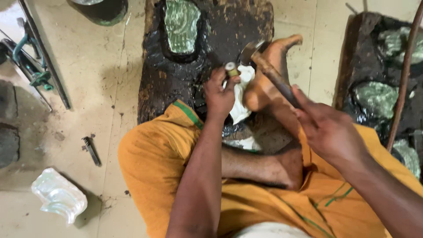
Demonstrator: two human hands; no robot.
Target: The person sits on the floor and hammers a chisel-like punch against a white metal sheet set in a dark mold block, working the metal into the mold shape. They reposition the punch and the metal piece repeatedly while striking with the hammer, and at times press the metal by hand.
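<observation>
Chiselling is the step: your left hand [219, 94] fingers grip a small chisel [231, 69] on the white piece [241, 94] beside your foot [269, 75]; your right hand [328, 130] grips the hammer [264, 66]. Next, strike squarely.

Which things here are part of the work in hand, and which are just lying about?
In hand:
left hand gripping a small punch
right hand swinging a hammer
white workpiece on the dark pitch block

Lying about:
clear moulded piece
bolt
second pitch block
</observation>
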